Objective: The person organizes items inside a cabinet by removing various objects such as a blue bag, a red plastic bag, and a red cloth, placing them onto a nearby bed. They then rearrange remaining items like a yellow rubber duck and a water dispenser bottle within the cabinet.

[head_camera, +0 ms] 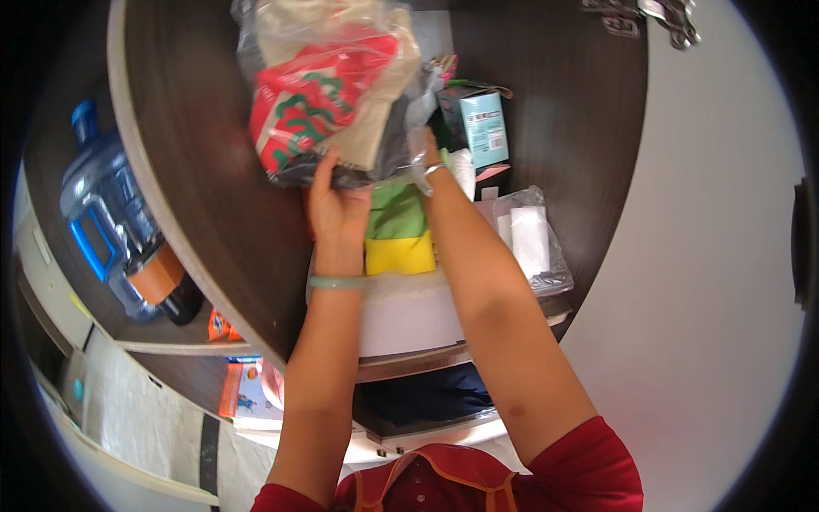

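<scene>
A clear plastic bag (326,109) with red, cream and dark folded fabric inside is lifted in the upper part of the cabinet compartment. My left hand (342,208) grips its lower edge, the thumb in front and the other fingers underneath. My right hand (431,150) reaches in at the bag's right side; plastic drapes over the wrist and the fingers are hidden. Below the bag, between my forearms, lie a green cloth (398,211) and a yellow cloth (400,254). They rest on a white package (409,320) near the shelf's front edge.
Right of my right hand stands a black and light-blue box (484,131). A clear bag holding a white item (531,243) lies nearer the shelf edge. The dark cabinet divider (211,160) rises at left; beyond it sits a blue water jug (109,198). Metal clips (665,16) hang upper right.
</scene>
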The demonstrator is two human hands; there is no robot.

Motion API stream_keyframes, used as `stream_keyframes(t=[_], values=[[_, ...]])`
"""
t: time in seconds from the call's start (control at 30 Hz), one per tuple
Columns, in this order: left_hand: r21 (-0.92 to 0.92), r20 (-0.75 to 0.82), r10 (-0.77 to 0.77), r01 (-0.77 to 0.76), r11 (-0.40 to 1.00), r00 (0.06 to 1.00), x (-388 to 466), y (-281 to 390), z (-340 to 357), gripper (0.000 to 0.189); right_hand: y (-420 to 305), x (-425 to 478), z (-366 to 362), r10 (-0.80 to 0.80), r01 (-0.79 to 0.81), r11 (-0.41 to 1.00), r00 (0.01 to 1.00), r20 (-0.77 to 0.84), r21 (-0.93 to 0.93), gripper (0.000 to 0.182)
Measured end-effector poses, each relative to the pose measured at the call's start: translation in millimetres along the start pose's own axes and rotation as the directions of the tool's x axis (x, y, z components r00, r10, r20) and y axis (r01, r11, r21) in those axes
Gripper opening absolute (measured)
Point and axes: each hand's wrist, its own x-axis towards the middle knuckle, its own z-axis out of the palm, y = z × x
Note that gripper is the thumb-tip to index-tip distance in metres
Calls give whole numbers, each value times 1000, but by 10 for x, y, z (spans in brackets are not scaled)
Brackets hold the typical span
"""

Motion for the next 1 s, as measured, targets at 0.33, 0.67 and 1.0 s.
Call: stream_keyframes(t=[0.33,0.67,1.0], values=[[-129,132,-91,108,986,987,-170,76,300,38,-516,17,-52,427,-437,891,899,98,127,96],[-107,279,-145,180,978,949,-187,98,312,35,-470,-20,-125,194,-151,960,966,-174,235,36],[-226,304,-203,277,934,931,-128,135,308,33,-742,-256,-335,22,22,984,969,-246,175,26]])
